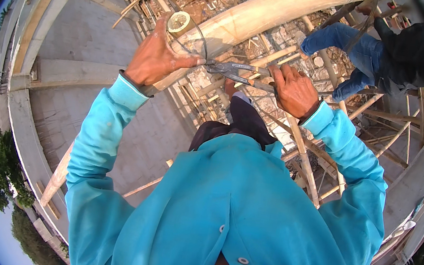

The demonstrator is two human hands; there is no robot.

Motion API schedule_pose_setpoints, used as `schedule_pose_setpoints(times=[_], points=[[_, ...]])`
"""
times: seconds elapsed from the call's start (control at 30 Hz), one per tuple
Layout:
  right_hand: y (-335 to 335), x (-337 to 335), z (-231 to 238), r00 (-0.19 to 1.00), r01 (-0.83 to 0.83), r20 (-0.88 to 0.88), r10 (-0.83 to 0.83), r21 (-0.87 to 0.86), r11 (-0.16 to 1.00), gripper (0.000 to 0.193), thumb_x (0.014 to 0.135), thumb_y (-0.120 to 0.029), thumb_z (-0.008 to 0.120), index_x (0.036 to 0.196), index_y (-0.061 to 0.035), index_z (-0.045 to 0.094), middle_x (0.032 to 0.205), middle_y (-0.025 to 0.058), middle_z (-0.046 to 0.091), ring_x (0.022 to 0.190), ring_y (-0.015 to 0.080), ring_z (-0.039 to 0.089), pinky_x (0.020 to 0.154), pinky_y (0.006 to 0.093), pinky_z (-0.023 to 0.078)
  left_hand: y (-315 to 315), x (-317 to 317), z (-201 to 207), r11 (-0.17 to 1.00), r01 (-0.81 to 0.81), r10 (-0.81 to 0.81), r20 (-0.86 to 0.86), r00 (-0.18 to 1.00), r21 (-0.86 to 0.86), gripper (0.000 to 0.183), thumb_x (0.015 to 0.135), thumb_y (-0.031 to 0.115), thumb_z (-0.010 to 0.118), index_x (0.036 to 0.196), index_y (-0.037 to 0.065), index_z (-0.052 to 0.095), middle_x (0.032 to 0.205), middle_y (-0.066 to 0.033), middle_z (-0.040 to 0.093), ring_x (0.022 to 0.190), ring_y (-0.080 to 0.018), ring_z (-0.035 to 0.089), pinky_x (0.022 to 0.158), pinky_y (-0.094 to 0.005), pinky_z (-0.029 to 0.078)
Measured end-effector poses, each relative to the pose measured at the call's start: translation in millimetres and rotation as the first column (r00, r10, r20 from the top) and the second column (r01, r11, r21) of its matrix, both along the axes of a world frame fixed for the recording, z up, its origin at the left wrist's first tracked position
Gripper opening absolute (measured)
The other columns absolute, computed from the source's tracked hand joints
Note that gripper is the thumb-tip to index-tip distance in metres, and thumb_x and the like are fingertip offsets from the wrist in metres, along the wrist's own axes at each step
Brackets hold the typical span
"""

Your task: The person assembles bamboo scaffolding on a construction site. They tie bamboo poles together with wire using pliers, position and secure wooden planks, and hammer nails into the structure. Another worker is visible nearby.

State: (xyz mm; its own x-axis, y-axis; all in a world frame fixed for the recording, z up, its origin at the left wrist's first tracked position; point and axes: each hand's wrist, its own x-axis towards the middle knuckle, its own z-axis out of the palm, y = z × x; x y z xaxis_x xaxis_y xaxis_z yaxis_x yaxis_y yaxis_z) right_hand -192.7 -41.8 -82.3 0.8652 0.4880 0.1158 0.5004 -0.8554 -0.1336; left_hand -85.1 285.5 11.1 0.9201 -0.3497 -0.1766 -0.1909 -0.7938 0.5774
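Observation:
My right hand (295, 91) is closed round the handles of dark metal pliers (226, 70). The jaws of the pliers meet a thin dark wire (202, 34), which loops over a thick bamboo pole (260, 11). My left hand (152, 56) wraps the pole near its lower end, beside the round cut end of another bamboo piece (179, 22). The left thumb reaches toward the jaws, but most of the left fingers are hidden behind the bamboo.
Bamboo scaffolding (302, 155) crosses below me, over ground strewn with debris far beneath. At upper right another person in jeans (357, 50) is on the poles. Grey concrete walls and beams (78, 72) surround the opening. My bare foot (230, 86) shows beneath the pliers.

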Motion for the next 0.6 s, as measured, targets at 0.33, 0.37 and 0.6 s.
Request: schedule_pose_setpoints(times=[0.33,0.37,0.6], points=[[37,-42,-11,0.760,0.339,-0.594,0.264,0.709,0.619,0.049,0.083,-0.002,0.073,0.126,0.0095,0.055,0.094,0.0289,0.066,0.083,0.0394,0.066,0.076,0.0444,0.051,3,3,3,1.000,0.006,-0.007,-0.032,0.999,-0.017,0.128,0.060,0.049,0.094,0.152,-0.007,0.024,0.143,-0.0345,0.048,0.137,-0.0438,0.047,0.116,-0.0460,0.038],[50,-49,-18,0.635,0.509,-0.704,0.318,0.691,0.513,0.050,0.084,-0.005,0.075,0.128,0.0083,0.056,0.090,0.0199,0.066,0.083,0.0237,0.063,0.078,0.0381,0.050,4,3,1,1.000,0.010,-0.011,-0.014,1.000,-0.012,0.129,0.060,0.049,0.094,0.152,-0.006,0.024,0.143,-0.0342,0.048,0.137,-0.0436,0.046,0.116,-0.0459,0.038],[93,-80,-32,0.491,0.655,-0.676,0.549,0.702,0.279,0.032,0.085,-0.011,0.076,0.109,0.0000,0.060,0.076,-0.0010,0.054,0.067,0.0075,0.049,0.060,0.0268,0.039,-2,25,-7,0.988,0.026,-0.012,0.093,0.996,-0.153,0.124,0.066,0.055,0.089,0.152,-0.007,0.024,0.151,-0.0305,0.036,0.141,-0.0426,0.041,0.117,-0.0463,0.036]])
